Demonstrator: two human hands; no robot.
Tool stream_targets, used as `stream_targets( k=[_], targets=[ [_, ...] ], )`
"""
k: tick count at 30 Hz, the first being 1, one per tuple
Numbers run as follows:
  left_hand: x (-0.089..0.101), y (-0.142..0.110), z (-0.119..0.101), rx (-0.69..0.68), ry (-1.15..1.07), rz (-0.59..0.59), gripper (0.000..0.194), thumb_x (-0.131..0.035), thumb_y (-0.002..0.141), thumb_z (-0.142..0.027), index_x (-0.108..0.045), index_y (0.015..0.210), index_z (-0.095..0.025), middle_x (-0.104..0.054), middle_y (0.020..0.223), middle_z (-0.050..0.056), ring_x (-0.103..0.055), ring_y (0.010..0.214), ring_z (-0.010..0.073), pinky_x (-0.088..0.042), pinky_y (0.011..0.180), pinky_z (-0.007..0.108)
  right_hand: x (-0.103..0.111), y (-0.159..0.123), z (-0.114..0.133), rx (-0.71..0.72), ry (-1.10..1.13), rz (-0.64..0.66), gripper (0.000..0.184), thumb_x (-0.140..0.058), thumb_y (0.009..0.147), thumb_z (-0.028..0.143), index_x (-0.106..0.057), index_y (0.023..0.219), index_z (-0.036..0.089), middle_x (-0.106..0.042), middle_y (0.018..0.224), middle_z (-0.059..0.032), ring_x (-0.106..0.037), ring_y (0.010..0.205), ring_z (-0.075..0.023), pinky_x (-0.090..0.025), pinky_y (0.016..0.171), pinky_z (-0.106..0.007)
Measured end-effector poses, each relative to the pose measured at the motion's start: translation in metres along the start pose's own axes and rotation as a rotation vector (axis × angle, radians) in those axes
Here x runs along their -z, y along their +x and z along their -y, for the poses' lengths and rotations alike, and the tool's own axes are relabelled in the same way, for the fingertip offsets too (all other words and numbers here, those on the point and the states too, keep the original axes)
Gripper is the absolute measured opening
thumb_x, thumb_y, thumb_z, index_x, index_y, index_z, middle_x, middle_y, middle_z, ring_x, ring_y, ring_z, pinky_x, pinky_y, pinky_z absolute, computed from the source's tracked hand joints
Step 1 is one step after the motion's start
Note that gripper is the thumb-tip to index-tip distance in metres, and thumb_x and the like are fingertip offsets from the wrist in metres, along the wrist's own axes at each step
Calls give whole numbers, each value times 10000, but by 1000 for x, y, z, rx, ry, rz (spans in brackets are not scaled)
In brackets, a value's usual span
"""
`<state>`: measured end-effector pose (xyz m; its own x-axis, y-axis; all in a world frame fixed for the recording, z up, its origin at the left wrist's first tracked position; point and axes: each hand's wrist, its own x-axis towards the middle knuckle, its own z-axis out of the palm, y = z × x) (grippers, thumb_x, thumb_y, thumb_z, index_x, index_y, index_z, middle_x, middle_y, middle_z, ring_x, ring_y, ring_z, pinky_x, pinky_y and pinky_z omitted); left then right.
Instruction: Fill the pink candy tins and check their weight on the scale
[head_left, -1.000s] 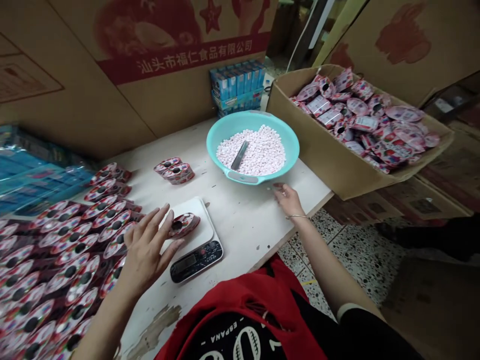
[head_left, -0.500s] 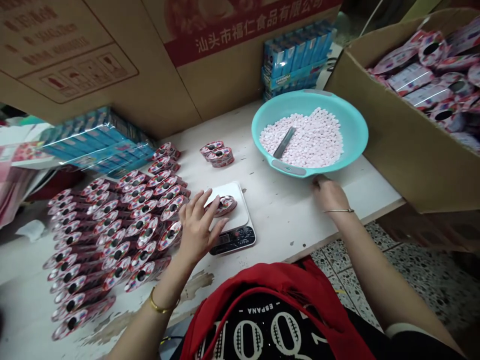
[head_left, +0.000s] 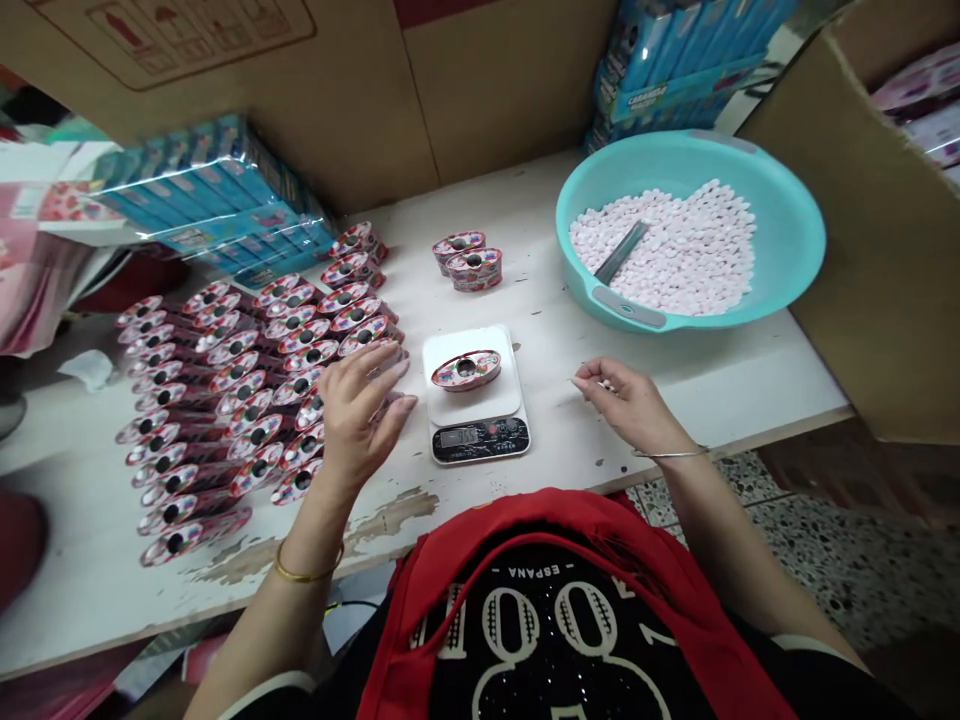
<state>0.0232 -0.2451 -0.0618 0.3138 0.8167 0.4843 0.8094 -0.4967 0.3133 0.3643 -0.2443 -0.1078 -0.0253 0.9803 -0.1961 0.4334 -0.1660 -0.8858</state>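
My left hand [head_left: 356, 415] hovers with fingers spread over the front of the rows of oval red-and-white tins [head_left: 259, 400], its fingertips at the nearest tins. Just right of it stands a digital kitchen scale [head_left: 476, 395], carrying one oval tin [head_left: 466, 370] on its white platform. My right hand [head_left: 622, 400] rests on the table right of the scale, fingertips pinched together. A tiny pale tip shows there, too small to tell whether candy or fingernail. Above it sits a turquoise plastic bowl [head_left: 795, 240] of small pale pink candies [head_left: 667, 255] with a metal scoop [head_left: 621, 252] among them.
Two stacked tins [head_left: 466, 262] stand behind the scale. Shrink-wrapped blue packs [head_left: 217, 195] lie at the back left, with more [head_left: 675, 65] behind the bowl. A cardboard box [head_left: 885, 250] of pouches juts in at right. The white table's front edge [head_left: 720, 430] overhangs a terrazzo floor [head_left: 847, 560].
My left hand has moved off the tin on the scale to the rows of tins. My right hand has left the bowl's rim and pinched its fingers. The view has swung left and down.
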Motion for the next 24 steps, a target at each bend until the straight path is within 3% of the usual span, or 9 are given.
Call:
stream_targets(
  k=[5, 12, 17, 20, 24],
  targets=[
    [12, -14, 6, 158, 4, -94, 208, -566, 906, -333, -665, 1072, -255, -661, 1172, 70, -600, 1119, 223, -406, 984, 409, -9, 2, 19, 37, -4, 45, 259, -592, 846, 431, -621, 853, 174, -593, 731, -22, -509, 681, -148, -385, 661, -285],
    [6, -22, 12, 171, 5, -79, 163, -584, 892, -310, -664, 1018, -245, -666, 1140, 60, -601, 1109, 215, -415, 973, 405, -17, -3, 24, 29, 42, 68, 242, -605, 850, 409, -619, 847, 167, -586, 731, -19, -494, 661, -140, -384, 642, -281],
    [-2, -15, 10, 131, -29, -66, 166, -588, 889, -290, -660, 1030, -239, -663, 1144, 64, -605, 1095, 213, -425, 953, 400, -32, 4, 75, 206, 72, 146, 197, -574, 900, 358, -623, 862, 170, -632, 809, -28, -540, 739, -143, -404, 683, -272],
    [-4, -12, 7, 95, -39, -67, 163, -595, 884, -268, -659, 1032, -240, -663, 1149, 64, -609, 1090, 212, -424, 952, 398, -47, 16, 108, 332, -21, 227, 134, -548, 920, 261, -623, 861, 168, -653, 846, -36, -556, 767, -143, -406, 711, -276],
    [0, -16, 5, 110, -22, -57, 162, -598, 885, -253, -665, 1032, -239, -668, 1137, 70, -609, 1093, 221, -421, 958, 410, -59, 29, 118, 350, -82, 214, 93, -575, 885, 172, -647, 944, 166, -649, 814, -33, -531, 714, -133, -399, 701, -286]
  ],
)
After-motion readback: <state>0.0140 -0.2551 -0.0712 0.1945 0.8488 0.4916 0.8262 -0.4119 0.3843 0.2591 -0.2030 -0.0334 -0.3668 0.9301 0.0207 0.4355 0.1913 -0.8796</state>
